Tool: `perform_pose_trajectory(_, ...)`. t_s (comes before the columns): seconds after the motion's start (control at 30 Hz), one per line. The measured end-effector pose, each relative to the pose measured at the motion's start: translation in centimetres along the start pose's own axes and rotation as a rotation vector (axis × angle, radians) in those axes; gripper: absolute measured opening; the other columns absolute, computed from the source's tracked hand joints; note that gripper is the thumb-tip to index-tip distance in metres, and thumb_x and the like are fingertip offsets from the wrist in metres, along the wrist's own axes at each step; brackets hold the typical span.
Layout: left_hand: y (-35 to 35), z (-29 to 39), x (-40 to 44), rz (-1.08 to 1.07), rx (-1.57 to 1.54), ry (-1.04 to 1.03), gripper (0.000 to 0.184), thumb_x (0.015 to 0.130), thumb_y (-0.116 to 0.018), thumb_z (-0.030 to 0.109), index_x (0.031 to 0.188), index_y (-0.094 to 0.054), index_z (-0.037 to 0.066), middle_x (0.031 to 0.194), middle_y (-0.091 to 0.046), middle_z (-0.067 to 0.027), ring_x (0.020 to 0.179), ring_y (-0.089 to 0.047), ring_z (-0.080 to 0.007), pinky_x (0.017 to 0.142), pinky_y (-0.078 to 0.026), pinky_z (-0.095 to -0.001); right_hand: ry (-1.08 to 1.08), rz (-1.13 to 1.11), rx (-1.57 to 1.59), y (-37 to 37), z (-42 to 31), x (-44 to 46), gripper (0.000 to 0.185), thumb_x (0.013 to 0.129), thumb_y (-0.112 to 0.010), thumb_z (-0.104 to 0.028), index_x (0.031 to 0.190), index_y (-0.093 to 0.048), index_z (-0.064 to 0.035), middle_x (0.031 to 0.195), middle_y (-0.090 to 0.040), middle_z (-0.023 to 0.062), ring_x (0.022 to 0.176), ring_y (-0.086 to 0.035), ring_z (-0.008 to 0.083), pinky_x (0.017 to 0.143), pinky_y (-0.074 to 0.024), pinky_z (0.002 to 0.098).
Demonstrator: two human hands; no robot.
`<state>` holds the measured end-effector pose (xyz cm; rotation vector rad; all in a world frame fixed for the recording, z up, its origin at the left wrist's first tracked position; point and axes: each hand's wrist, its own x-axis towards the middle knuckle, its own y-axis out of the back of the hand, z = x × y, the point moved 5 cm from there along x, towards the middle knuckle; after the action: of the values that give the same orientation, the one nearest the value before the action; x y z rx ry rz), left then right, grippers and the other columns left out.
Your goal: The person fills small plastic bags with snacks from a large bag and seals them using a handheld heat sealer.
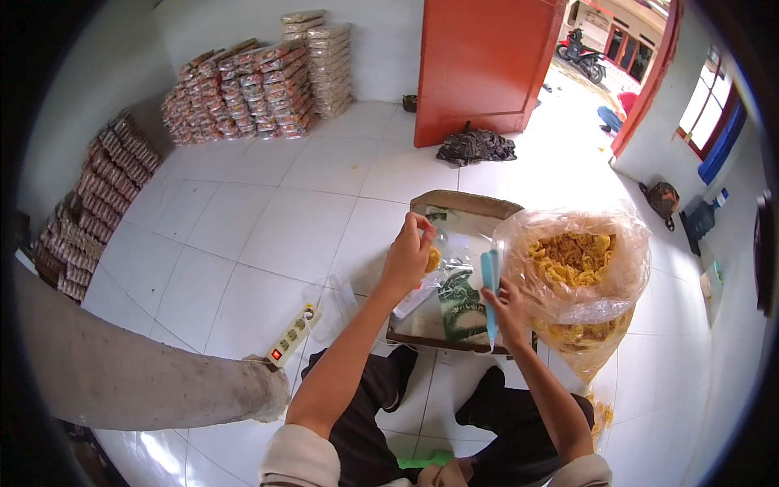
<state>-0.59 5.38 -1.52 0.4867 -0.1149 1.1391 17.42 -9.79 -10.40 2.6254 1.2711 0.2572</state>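
Note:
My left hand is closed, its fingers pinching a small clear plastic bag with some yellow snack inside. In my right hand is a light-blue flat iron, held upright with its two arms slightly apart at the tip and a white cord at its lower end. Both hands are over a shallow tray-like box with green-and-white printed sheets and clear plastic in it. Just right of the box stands a large clear bag full of yellow curled snacks.
A lit power strip lies left of the box beside a thick pillar. Stacked packs line the back wall, with more packs at left. A black plastic bag lies by the open red door. Someone is outside.

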Motion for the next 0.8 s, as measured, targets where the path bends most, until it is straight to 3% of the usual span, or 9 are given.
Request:
perform_pose_trajectory(0.07, 0.7, 0.0, 0.0, 0.038, 0.040, 0.030, 0.020, 0.091, -0.044, 0.023, 0.097, -0.038, 0.005, 0.091, -0.056, -0.0119, 0.080, -0.058, -0.0322, 0.070, -0.045, -0.0402, 0.027, 0.003, -0.088, -1.5, 2.3, 0.0, 0.052, 0.072, -0.071, -0.030, 0.109, -0.054, 0.0021, 0.097, -0.053, 0.0122, 0.088, -0.054, 0.0220, 0.077, -0.0440, 0.0312)
perform_pose_trajectory(0.13, 1.2, -0.1, -0.1, 0.073, 0.085, 0.061, 0.019, 0.091, -0.044, 0.024, 0.097, -0.038, 0.006, 0.092, -0.056, -0.0118, 0.080, -0.058, -0.0326, 0.070, -0.045, -0.0407, 0.094, 0.033, -0.458, -3.1, 4.9, 0.1, 0.054, 0.070, -0.073, -0.031, 0.109, -0.055, 0.0015, 0.098, -0.053, 0.0143, 0.085, -0.056, 0.0252, 0.076, -0.0455, 0.0323)
perform_pose_trajectory(0.23, 2.0, -0.6, -0.1, 0.116, 0.123, 0.091, 0.018, 0.092, -0.045, 0.021, 0.096, -0.039, 0.005, 0.086, -0.057, -0.0095, 0.073, -0.059, -0.0216, 0.069, -0.045, -0.0339, 0.095, 0.054, -0.623, -4.7, 7.7, 0.5, 0.056, 0.068, -0.073, -0.028, 0.110, -0.051, 0.0033, 0.104, -0.049, 0.0176, 0.096, -0.049, 0.0313, 0.080, -0.0435, 0.0365)
perform_pose_trajectory(0.3, 2.1, -1.1, -0.1, 0.104, 0.111, 0.071, 0.020, 0.091, -0.044, 0.024, 0.097, -0.038, 0.006, 0.091, -0.056, -0.0116, 0.079, -0.058, -0.0324, 0.069, -0.045, -0.0411, 0.037, 0.050, -0.742, -5.1, 8.3, 0.5, 0.056, 0.069, -0.072, -0.026, 0.112, -0.049, 0.0037, 0.106, -0.048, 0.0184, 0.100, -0.046, 0.0329, 0.083, -0.0419, 0.0392)
perform_pose_trajectory(0.37, 2.2, -1.5, 0.1, 0.112, 0.114, 0.060, 0.020, 0.091, -0.044, 0.025, 0.097, -0.038, 0.006, 0.091, -0.056, -0.0117, 0.079, -0.058, -0.0322, 0.069, -0.045, -0.0410, -0.039, 0.001, -0.832, -5.2, 9.2, 0.9, 0.058, 0.069, -0.072, -0.026, 0.112, -0.046, 0.0035, 0.108, -0.045, 0.0178, 0.102, -0.043, 0.0340, 0.082, -0.0421, 0.0403)
perform_pose_trajectory(0.63, 1.0, -1.3, 0.3, 0.086, 0.073, 0.044, 0.020, 0.091, -0.045, 0.024, 0.095, -0.040, 0.004, 0.088, -0.056, -0.0123, 0.079, -0.058, -0.0318, 0.069, -0.044, -0.0402, 0.162, -0.003, -0.894, -5.3, 8.3, 1.6, 0.047, 0.079, -0.060, -0.035, 0.106, -0.051, 0.0032, 0.104, -0.049, 0.0196, 0.099, -0.046, 0.0345, 0.079, -0.0419, 0.0401)
perform_pose_trajectory(0.67, 0.7, -1.2, 0.3, 0.059, 0.081, 0.024, 0.020, 0.092, -0.045, 0.023, 0.095, -0.040, 0.004, 0.088, -0.056, -0.0112, 0.077, -0.058, -0.0259, 0.070, -0.045, -0.0357, 0.257, -0.063, -0.876, -5.4, 8.1, 1.7, 0.048, 0.084, -0.055, -0.039, 0.108, -0.052, 0.0027, 0.102, -0.050, 0.0191, 0.097, -0.048, 0.0339, 0.079, -0.0414, 0.0394)
perform_pose_trajectory(0.77, -0.5, -1.5, 0.3, 0.000, 0.050, -0.007, 0.021, 0.092, -0.045, 0.023, 0.096, -0.040, 0.003, 0.088, -0.056, -0.0098, 0.075, -0.058, -0.0187, 0.071, -0.045, -0.0304, 0.093, -0.338, -0.667, -3.8, -1.1, 1.9, 0.036, 0.088, -0.051, -0.030, 0.105, -0.055, 0.0005, 0.096, -0.057, 0.0154, 0.085, -0.054, 0.0313, 0.075, -0.0432, 0.0386)
perform_pose_trajectory(0.8, -0.9, -1.4, 0.3, -0.023, 0.021, -0.019, 0.021, 0.093, -0.045, 0.023, 0.096, -0.040, 0.003, 0.088, -0.056, -0.0094, 0.076, -0.058, -0.0175, 0.071, -0.045, -0.0296, 0.161, -0.227, -0.535, -2.8, -3.1, 2.6, 0.033, 0.089, -0.051, -0.028, 0.107, -0.056, -0.0009, 0.094, -0.058, 0.0140, 0.079, -0.055, 0.0308, 0.074, -0.0440, 0.0388)
